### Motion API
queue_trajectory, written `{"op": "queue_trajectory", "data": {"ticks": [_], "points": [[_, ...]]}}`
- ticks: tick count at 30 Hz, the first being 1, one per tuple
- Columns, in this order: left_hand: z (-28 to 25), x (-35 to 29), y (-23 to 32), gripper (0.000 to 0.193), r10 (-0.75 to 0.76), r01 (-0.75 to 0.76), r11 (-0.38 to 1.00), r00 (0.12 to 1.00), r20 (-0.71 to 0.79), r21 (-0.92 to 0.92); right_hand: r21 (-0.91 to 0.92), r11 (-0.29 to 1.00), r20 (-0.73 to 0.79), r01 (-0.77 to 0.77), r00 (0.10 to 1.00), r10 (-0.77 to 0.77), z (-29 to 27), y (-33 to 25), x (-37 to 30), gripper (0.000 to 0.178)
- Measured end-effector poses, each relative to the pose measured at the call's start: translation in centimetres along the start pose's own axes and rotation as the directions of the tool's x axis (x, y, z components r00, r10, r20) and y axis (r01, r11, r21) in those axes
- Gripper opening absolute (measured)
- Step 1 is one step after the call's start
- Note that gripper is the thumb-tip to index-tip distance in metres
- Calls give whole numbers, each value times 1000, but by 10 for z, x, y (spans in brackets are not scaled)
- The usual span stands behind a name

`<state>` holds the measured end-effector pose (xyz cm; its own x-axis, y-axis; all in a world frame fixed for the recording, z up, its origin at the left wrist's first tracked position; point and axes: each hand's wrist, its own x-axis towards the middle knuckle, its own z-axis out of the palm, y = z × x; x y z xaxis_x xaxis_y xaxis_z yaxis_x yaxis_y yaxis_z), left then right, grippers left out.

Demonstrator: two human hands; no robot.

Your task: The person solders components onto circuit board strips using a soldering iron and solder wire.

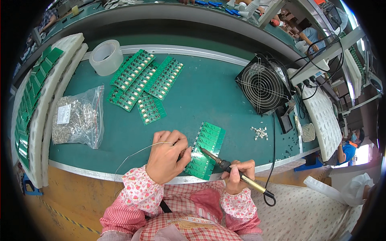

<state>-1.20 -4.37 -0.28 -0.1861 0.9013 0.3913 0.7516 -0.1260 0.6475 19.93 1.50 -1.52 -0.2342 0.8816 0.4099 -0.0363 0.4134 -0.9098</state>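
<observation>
A green circuit board panel (212,138) lies on the green bench mat in front of me, with a row of small parts along its left edge. My right hand (237,175) is closed round a soldering iron (252,184), whose tip reaches the middle of the panel. At the panel's left edge, my left hand (168,156) has its fingers curled together. A thin solder wire (134,154) runs into those fingers and trails down to the left. The wire's end is hidden by the fingers.
Populated circuit boards (134,78) are piled at the back, near a tape roll (106,57). A bag of small metal parts (76,124) and foam trays (64,64) stand left. Right are a black fan (263,84), loose small parts (259,133) and a hanging cable (274,140).
</observation>
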Motion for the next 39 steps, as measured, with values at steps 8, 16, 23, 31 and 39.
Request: {"op": "queue_trajectory", "data": {"ticks": [8, 16, 23, 31, 39], "points": [[2, -1, 0, 10, 12, -14, 999, 999, 38, 41, 28, 999, 88, 32, 996, -34, -6, 4, 0, 13], [6, 2, 1, 15, 43, -42, 996, 999, -12, 84, -7, 1000, 129, 28, 991, -27, -5, 2, 3, 13], [6, 0, 2, 10, 36, -35, 993, 999, -10, 111, -38, 999, 151, 10, 989, -5, -11, 4, -1, 15], [6, 1, 3, 10, 40, -38, 994, 999, -14, 103, -10, 999, 130, 31, 991, -30, -8, 3, 0, 15], [3, 0, 1, 12, 38, -37, 998, 999, -14, 58, 2, 998, 8, 68, 998, -68, 1, 3, 0, 21]]}}
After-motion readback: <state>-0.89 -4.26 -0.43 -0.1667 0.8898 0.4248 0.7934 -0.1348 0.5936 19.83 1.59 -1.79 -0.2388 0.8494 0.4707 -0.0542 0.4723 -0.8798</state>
